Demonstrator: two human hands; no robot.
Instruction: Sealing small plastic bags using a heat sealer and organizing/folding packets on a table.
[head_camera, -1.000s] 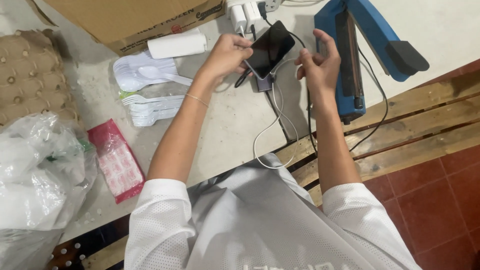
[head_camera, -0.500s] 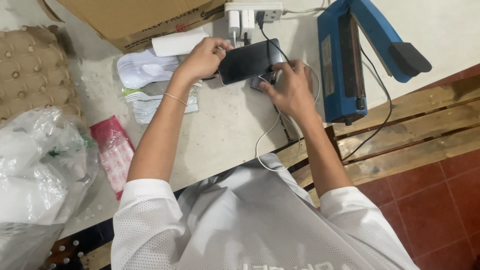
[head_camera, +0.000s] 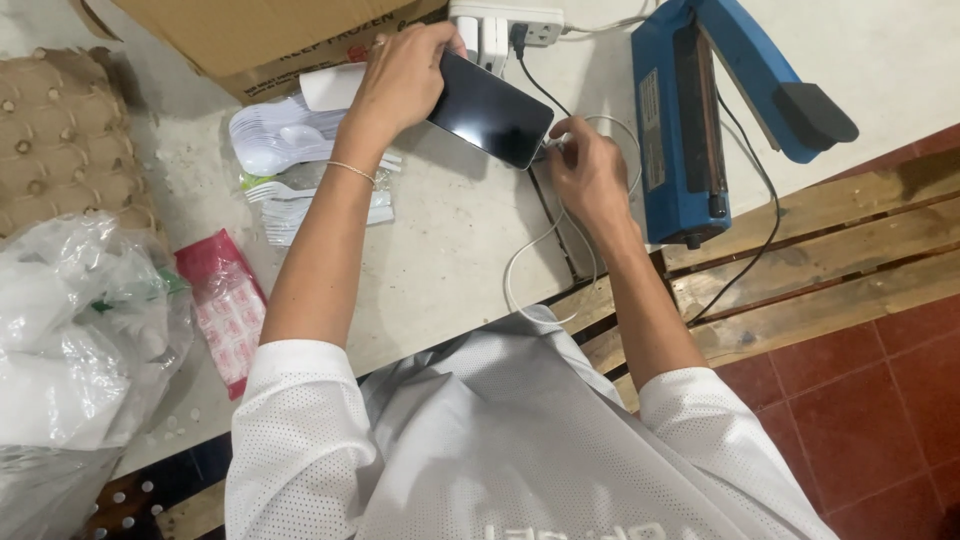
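The left hand (head_camera: 400, 80) is closed around the upper end of a dark phone (head_camera: 490, 108), fingers wrapped over its far edge and thumb side underneath, holding it tilted just above the worktop (head_camera: 450, 240) near the far edge. The right hand (head_camera: 585, 175) is nearly closed, fingertips pinched on the plug end of a white cable (head_camera: 530, 255) right at the phone's lower end; whether the plug is seated in the phone cannot be told. The cable loops down toward the near edge of the worktop and back up past the right wrist.

Just beyond the phone, at the far edge, sits a white power strip (head_camera: 505, 22) with a white adapter and a black plug in it. To the right, a blue heat sealer (head_camera: 690, 120) with a black handle lies at the worktop's right edge, its black cord trailing over a wooden pallet (head_camera: 820, 250) beside it. By the left forearm lie packs of white plastic spoons (head_camera: 275, 140) and forks. A cardboard box (head_camera: 250, 35) stands at the far left, a brown egg tray (head_camera: 60, 150) at the left edge, a red sachet pack (head_camera: 225, 300) nearer, and crumpled clear plastic bags (head_camera: 80, 340) at the near left corner. The floor (head_camera: 880, 400) is red tile.
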